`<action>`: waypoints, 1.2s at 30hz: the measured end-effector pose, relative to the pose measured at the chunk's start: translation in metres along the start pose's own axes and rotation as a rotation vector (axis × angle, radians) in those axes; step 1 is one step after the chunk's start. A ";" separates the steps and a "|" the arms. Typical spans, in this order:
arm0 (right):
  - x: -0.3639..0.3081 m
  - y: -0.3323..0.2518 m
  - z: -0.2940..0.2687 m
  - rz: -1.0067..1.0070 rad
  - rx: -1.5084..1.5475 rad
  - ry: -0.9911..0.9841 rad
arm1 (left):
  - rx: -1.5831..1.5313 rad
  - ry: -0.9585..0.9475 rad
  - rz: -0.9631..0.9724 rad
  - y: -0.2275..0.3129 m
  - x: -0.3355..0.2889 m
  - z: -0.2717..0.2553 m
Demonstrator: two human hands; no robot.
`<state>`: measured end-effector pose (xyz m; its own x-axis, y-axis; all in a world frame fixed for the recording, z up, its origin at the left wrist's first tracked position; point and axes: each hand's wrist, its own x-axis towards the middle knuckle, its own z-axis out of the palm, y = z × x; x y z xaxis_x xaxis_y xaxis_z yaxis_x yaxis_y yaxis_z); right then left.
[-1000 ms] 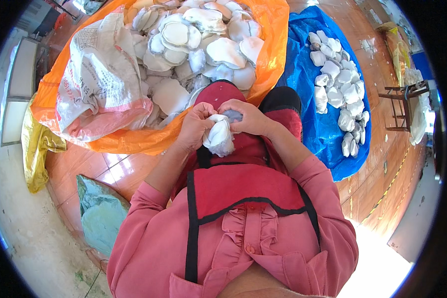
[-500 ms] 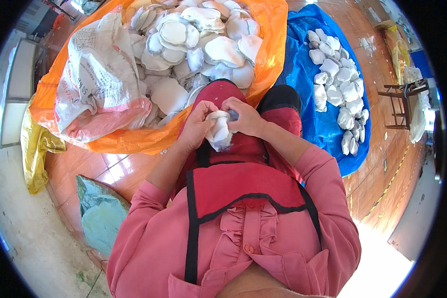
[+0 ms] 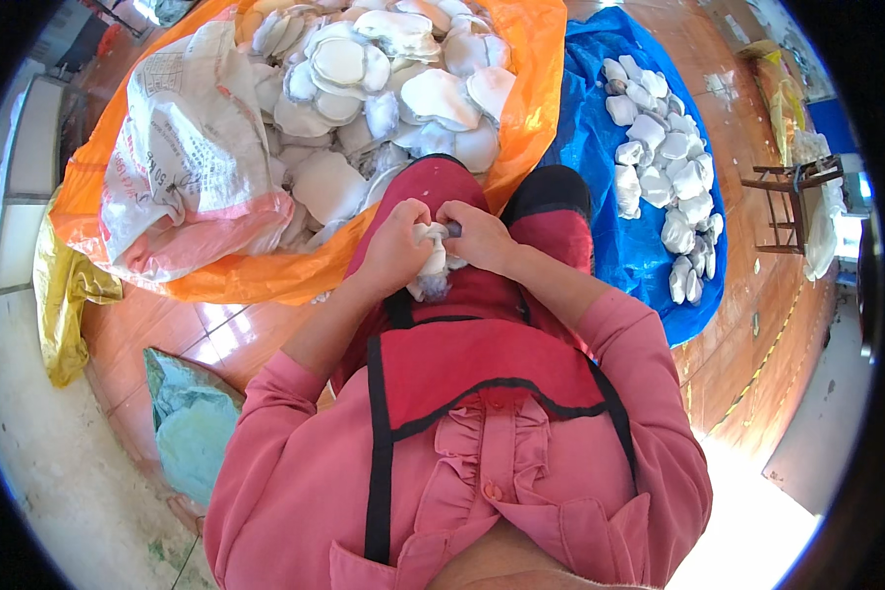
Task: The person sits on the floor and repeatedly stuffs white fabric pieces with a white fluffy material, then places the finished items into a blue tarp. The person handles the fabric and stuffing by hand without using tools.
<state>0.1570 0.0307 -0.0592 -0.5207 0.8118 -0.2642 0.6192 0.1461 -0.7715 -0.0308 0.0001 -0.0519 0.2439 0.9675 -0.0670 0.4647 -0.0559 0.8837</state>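
A large orange plastic sheet (image 3: 529, 108) carries a broad heap of flat, white, oval fabric-like pieces (image 3: 442, 101), apparently the portion left to handle, while a smaller blue plastic sheet (image 3: 600, 280) to its right bears a lesser group of rounded, bunched white pieces (image 3: 647, 131), seemingly the portion done. Above the red-clad lap (image 3: 489, 295), the left hand (image 3: 393, 251) and right hand (image 3: 484, 238) both grip one crumpled, soft, white-and-grey piece (image 3: 433, 262), judged partway between flat and bunched.
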 end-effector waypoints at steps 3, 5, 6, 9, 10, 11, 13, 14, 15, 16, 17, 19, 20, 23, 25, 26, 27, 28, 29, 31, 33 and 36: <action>0.002 0.018 0.001 -0.188 0.121 -0.032 | 0.066 0.010 0.013 -0.003 -0.003 0.001; 0.005 0.027 -0.006 -0.279 0.279 -0.115 | 0.088 0.012 -0.001 -0.004 -0.005 0.001; 0.008 0.030 -0.008 -0.276 0.263 -0.145 | 0.098 0.013 -0.006 -0.003 -0.005 0.000; 0.008 0.024 -0.017 -0.242 0.221 -0.209 | 0.084 -0.008 -0.006 -0.005 -0.005 0.001; 0.009 0.021 -0.016 -0.220 0.212 -0.211 | 0.075 -0.017 -0.001 -0.005 -0.004 0.000; 0.010 0.018 -0.015 -0.199 0.203 -0.213 | 0.065 -0.025 -0.011 -0.006 -0.003 -0.002; 0.014 0.013 -0.014 -0.281 0.054 -0.170 | 0.044 -0.043 -0.035 -0.007 -0.001 -0.006; 0.016 0.011 -0.012 -0.321 -0.019 -0.148 | 0.025 -0.059 -0.073 -0.008 0.000 -0.009; 0.019 0.010 -0.011 -0.341 -0.036 -0.150 | 0.006 -0.076 -0.111 -0.009 0.001 -0.012; 0.023 0.009 -0.011 -0.360 -0.054 -0.152 | -0.013 -0.093 -0.149 -0.010 0.003 -0.015; 0.025 0.008 -0.009 -0.378 -0.071 -0.155 | 0.006 -0.101 -0.132 -0.013 0.005 -0.016; 0.026 0.004 -0.006 -0.382 -0.130 -0.132 | 0.044 -0.119 -0.098 -0.020 0.009 -0.016; 0.026 0.003 -0.004 -0.384 -0.160 -0.121 | 0.058 -0.107 -0.100 -0.021 0.010 -0.015; 0.021 0.000 0.001 -0.388 -0.219 -0.010 | 0.086 -0.070 -0.101 -0.019 0.012 -0.013; 0.018 -0.002 0.005 -0.396 -0.262 0.056 | 0.083 -0.043 -0.097 -0.021 0.010 -0.011; 0.017 -0.002 0.007 -0.400 -0.284 0.088 | 0.074 -0.016 -0.087 -0.021 0.010 -0.010; 0.016 -0.002 0.009 -0.369 -0.296 0.114 | 0.064 0.012 -0.076 -0.020 0.009 -0.007; 0.015 -0.001 0.012 -0.340 -0.305 0.141 | 0.057 0.039 -0.067 -0.020 0.007 -0.006; 0.015 -0.001 0.015 -0.311 -0.314 0.168 | 0.035 0.039 -0.044 -0.021 0.005 -0.006; 0.014 0.000 0.016 -0.311 -0.343 0.183 | -0.007 0.039 0.002 -0.023 -0.001 -0.008; 0.014 0.000 0.019 -0.309 -0.356 0.193 | -0.109 0.005 -0.015 -0.030 -0.008 -0.009; 0.016 0.000 0.022 -0.310 -0.355 0.221 | -0.186 -0.049 -0.032 -0.032 -0.017 -0.014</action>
<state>0.1358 0.0307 -0.0763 -0.5985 0.7945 0.1033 0.6371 0.5501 -0.5399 -0.0616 -0.0108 -0.0726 0.2751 0.9545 -0.1151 0.3085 0.0258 0.9509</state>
